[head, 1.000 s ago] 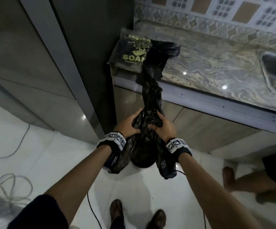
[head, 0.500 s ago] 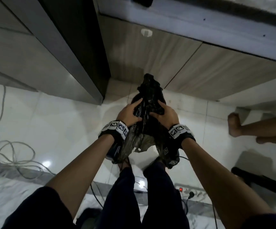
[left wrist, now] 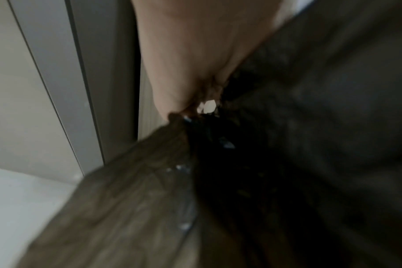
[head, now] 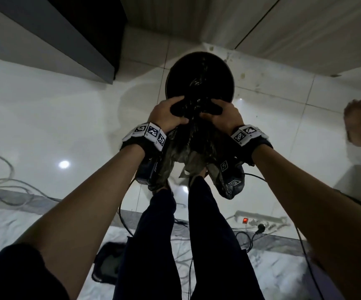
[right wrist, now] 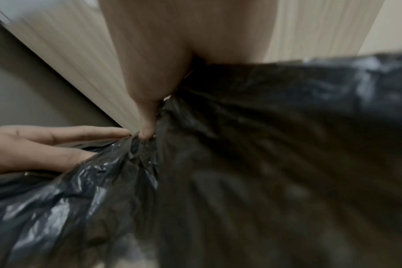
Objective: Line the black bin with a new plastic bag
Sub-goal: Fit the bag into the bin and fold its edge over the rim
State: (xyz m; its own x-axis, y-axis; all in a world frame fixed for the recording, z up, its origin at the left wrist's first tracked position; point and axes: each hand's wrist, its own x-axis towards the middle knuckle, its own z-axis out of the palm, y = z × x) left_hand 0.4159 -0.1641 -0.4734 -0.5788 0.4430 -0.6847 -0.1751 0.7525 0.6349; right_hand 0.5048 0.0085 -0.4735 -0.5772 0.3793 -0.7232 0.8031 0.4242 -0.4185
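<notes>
The person stood over the black bin [head: 199,76], which sat on the white floor tiles [head: 67,118] at about twelve o'clock from their feet, close to the foot of the pale wooden cabinet [head: 261,24]. Both hands were held over the near rim of the bin, close together, with a bunched black plastic bag [head: 193,146] between them. The left hand [head: 166,114] had its fingers curled round the crumpled plastic at the bag's nine o'clock side, and the right hand [head: 222,115] gripped it the same way at three o'clock. Part of the bag reached forward into the bin's dark mouth; the rest hung down in loose folds below the wrists, toward six o'clock. From the right wrist the glossy bag [right wrist: 218,181] filled most of the view, with the right hand's thumb [right wrist: 147,127] pressed into a fold and the other hand's fingers [right wrist: 57,141] lying against the plastic at nine o'clock. The left wrist view was blurred, showing only bag [left wrist: 287,163] and palm [left wrist: 190,54].

A power strip [head: 259,219] with a lit red switch lay at five o'clock, and loose cables [head: 0,182] at eight o'clock. Someone else's bare foot [head: 359,126] showed at three o'clock.
</notes>
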